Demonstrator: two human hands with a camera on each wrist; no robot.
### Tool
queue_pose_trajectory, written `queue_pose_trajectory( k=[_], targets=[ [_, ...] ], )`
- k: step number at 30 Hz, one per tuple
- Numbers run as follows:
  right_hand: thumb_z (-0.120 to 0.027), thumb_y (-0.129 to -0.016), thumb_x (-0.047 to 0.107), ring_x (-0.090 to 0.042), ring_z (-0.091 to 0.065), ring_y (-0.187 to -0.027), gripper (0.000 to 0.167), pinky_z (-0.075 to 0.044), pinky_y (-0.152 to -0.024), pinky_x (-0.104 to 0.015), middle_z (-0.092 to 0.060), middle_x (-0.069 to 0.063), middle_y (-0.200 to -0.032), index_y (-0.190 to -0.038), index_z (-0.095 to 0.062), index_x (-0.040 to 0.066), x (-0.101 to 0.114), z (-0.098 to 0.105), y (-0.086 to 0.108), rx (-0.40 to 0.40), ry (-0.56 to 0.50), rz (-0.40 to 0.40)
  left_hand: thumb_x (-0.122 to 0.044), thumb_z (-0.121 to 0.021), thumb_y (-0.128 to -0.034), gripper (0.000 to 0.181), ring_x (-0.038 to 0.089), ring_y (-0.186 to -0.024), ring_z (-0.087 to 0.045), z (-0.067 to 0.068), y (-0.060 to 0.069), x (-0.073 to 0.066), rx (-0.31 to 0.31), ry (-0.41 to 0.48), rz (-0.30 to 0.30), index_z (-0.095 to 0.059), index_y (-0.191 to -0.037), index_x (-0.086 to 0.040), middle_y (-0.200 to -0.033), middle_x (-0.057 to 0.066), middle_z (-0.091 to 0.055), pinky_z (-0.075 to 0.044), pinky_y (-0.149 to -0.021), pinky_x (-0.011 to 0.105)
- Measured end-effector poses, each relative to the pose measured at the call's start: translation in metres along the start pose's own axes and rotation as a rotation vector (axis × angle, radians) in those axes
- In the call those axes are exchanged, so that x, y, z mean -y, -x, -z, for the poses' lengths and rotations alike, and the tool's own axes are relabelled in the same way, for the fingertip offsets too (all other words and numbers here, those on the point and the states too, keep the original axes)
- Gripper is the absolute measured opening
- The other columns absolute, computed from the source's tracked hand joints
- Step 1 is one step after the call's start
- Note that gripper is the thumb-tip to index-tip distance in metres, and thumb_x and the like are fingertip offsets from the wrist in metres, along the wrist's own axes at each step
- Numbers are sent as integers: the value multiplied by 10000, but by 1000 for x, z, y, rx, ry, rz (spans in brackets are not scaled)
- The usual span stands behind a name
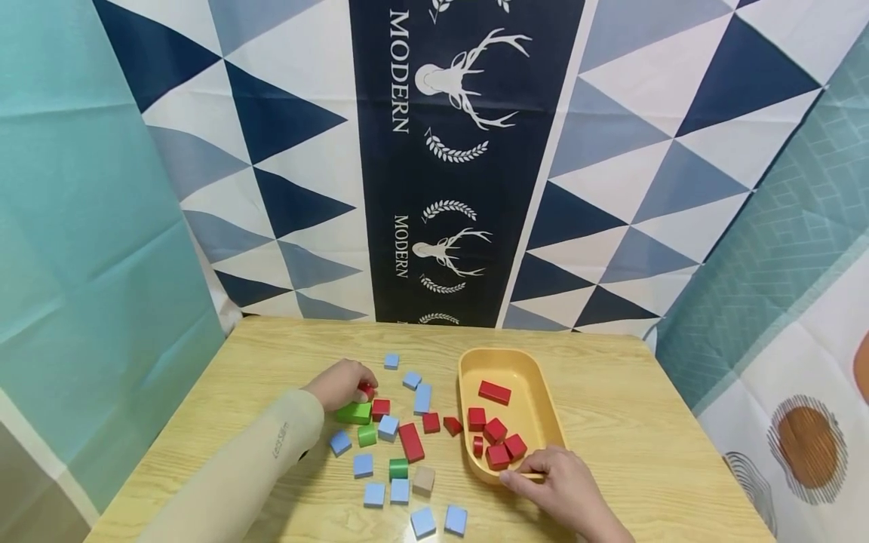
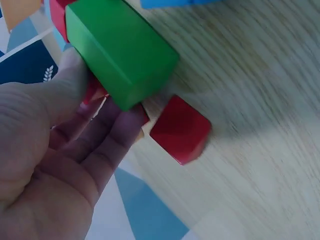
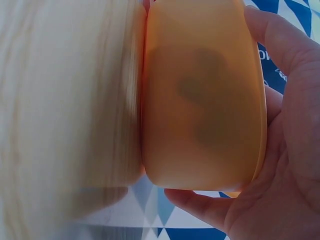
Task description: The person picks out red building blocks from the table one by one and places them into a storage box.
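Observation:
At the left of the blocks, my left hand (image 1: 342,383) pinches a small red block (image 1: 367,390) between thumb and fingers; the hand covers most of it. In the left wrist view, my left hand (image 2: 60,150) is beside a long green block (image 2: 120,52), with another red block (image 2: 181,130) on the wood just beyond the fingertips. My right hand (image 1: 563,483) grips the near right corner of a yellow-orange bin (image 1: 551,411). The right wrist view shows the fingers at the rim of the bin (image 3: 205,125). Several red blocks (image 1: 495,430) lie inside it.
Several blue blocks (image 1: 422,400) are scattered over the wooden table (image 1: 611,392), among green cylinders (image 1: 398,468), a beige block (image 1: 424,480) and a long red block (image 1: 410,443). A red triangular block (image 1: 452,426) lies beside the bin's left wall. A patterned cloth (image 1: 299,188) hangs behind.

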State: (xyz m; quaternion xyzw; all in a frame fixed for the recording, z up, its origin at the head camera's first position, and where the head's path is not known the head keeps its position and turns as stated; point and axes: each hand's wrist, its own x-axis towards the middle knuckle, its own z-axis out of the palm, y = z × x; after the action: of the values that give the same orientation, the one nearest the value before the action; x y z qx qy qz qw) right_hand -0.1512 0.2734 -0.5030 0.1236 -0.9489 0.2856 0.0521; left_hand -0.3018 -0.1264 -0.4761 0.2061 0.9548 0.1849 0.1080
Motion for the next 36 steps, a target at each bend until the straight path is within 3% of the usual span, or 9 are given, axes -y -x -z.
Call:
queue_pose_trajectory(
  k=[7, 12, 15, 17, 19, 23, 25, 30, 36],
  targets=[
    [-844, -868, 556, 74, -480, -719, 265, -409, -647, -196, -635, 269, -721, -680, -744, 399, -1, -1, 1, -11, -2, 15, 37, -773, -924, 201, 184, -997, -696, -4, -3, 0, 23, -23, -72, -836, -937, -152, -999, -6, -793, -584, -1029, 451],
    [-835, -873, 570, 67, -474, -720, 265, -400, -648, -197, -639, 258, -728, -697, -757, 388, 1, 0, 1, 22, -9, 1, -46, -828, -916, 175, 136, -876, -600, -2, -7, -7, -2, 15, -57, -743, -845, -181, -876, -50, -705, -570, -918, 390],
    [-837, -868, 573, 67, -477, -726, 262, -403, -652, -200, -639, 253, -733, -695, -753, 394, 1, 2, 2, 17, -1, -11, -91, -823, -938, 119, 169, -896, -572, 4, -12, -35, -84, 85, -73, -729, -896, -152, -915, -19, -669, -546, -897, 384],
    [-839, -864, 574, 74, -489, -738, 259, -418, -664, -203, -642, 260, -737, -687, -746, 409, 0, 3, 2, 4, 9, -13, -89, -812, -942, 75, 205, -966, -606, 4, -19, -61, -147, 127, -126, -757, -988, -111, -1025, 30, -687, -562, -938, 405],
    [-841, -863, 570, 77, -498, -746, 259, -428, -669, -207, -640, 266, -739, -680, -740, 417, 0, 2, 1, -5, 10, -8, -125, -798, -957, 166, 247, -1097, -639, 0, -27, -88, -181, 147, -181, -777, -1118, -89, -1196, 76, -687, -565, -1027, 434],
    [-845, -866, 560, 79, -510, -750, 251, -439, -665, -207, -644, 267, -736, -685, -747, 416, -1, -2, 0, -4, -12, 14, -272, -786, -981, 353, 271, -1337, -607, -19, -38, -136, -152, 113, -238, -760, -1303, -128, -1467, 100, -607, -510, -1171, 426],
    [-845, -868, 553, 79, -508, -747, 249, -434, -656, -206, -645, 266, -736, -690, -752, 408, -1, -3, -1, -2, -24, 25, -344, -775, -989, 395, 243, -1349, -604, -32, -42, -152, -122, 67, -249, -752, -1336, -158, -1506, 76, -582, -505, -1180, 389],
    [-845, -877, 530, 81, -503, -741, 244, -424, -642, -206, -643, 277, -723, -691, -752, 402, -1, -3, 1, -16, -24, 49, -398, -769, -981, 404, 163, -1297, -621, -62, -51, -176, -78, -46, -327, -761, -1332, -199, -1491, 43, -582, -517, -1134, 278],
    [-830, -880, 561, 83, -512, -756, 257, -446, -665, -212, -630, 295, -710, -691, -749, 406, -3, -1, 1, -17, 0, 31, -472, -776, -962, 484, 120, -1306, -605, -88, -54, -185, -105, -201, -384, -743, -1364, -205, -1465, 17, -603, -483, -1154, 226]
  ],
)
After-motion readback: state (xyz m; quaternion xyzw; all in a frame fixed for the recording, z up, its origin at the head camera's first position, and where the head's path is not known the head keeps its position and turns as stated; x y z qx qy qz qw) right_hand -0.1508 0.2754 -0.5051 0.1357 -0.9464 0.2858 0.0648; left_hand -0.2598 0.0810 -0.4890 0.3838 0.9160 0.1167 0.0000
